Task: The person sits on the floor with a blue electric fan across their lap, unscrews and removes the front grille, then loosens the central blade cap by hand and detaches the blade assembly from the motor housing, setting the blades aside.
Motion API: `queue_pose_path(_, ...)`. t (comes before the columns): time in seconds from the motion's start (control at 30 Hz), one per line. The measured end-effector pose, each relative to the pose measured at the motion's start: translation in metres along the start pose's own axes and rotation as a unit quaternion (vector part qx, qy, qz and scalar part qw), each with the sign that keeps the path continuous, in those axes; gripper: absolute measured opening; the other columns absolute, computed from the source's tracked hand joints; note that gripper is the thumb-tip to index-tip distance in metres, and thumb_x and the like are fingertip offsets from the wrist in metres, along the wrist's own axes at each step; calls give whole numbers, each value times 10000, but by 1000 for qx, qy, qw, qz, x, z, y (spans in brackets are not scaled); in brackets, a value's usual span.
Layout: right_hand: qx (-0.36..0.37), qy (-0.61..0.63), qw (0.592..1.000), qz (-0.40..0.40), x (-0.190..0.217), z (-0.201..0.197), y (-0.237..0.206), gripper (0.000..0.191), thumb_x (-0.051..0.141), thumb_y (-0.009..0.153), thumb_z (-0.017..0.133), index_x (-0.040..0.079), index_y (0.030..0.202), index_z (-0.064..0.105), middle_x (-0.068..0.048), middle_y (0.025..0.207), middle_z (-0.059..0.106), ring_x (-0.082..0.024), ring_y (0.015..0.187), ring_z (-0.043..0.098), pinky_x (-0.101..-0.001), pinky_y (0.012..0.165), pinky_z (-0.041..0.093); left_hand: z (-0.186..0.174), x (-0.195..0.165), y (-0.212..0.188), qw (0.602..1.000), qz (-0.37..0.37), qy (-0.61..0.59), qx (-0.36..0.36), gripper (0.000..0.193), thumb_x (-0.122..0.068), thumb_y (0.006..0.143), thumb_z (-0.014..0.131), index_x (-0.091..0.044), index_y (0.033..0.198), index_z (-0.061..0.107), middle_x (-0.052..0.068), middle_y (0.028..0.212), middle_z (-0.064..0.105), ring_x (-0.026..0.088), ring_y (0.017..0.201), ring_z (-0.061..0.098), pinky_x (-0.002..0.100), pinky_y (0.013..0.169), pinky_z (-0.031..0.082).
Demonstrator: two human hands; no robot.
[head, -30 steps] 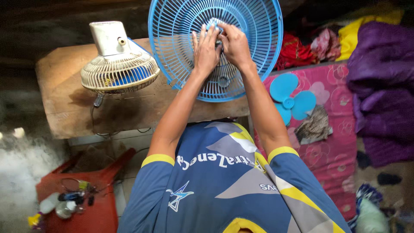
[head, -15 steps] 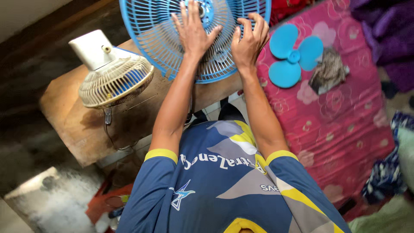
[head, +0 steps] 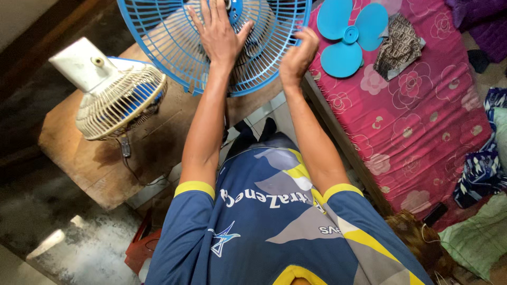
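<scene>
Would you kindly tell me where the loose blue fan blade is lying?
The fan blade lies at the top right of the head view, on the pink floral mattress, beside a patterned cloth.

Blue fan grille [head: 174, 47], round wire cage, thin radial ribs, solid blue hub at centre, lying tilted on wooden table edge, top cut off by frame, lower rim overhanging the table's near side

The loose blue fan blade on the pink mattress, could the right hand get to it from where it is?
Probably yes: the right hand grips the grille's rim beside the fan blade, with nothing between them.
</scene>
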State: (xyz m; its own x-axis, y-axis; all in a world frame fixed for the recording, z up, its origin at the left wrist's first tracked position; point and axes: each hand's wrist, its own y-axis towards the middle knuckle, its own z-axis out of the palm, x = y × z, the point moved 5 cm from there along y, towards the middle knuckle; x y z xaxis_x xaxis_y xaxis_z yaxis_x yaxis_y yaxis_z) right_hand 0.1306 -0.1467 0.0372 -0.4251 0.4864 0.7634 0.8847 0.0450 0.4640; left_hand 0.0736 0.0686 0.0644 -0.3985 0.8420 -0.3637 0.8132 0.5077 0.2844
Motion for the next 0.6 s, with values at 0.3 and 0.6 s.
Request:
queue_pose_path(0.3, 201, -55, 976, -62, 3, 0, -61, 436, 195, 937, 645, -54, 1291, 591, -268, 1228, 600, -452, 1145, 533, -535, 1007, 388, -2, 5, -5, 998, 40, 33, -20, 958, -682, 910, 743, 40, 1467, 451, 228, 1484, 499, 419, 1426, 350, 648, 1205, 45)
queue_pose_path(0.6, 325, -124, 885, -311, 28, 24, -71, 309, 209, 961, 658, 54, 1227, 681, -197, 1340, 625, -437, 1319, 508, -571, 1161, 347, -1, 1, -3, 999, 28, 43, -20, 905, -671, 921, 740, 49, 1417, 505, 222, 1434, 539, 412, 1421, 359, 643, 1208, 50)
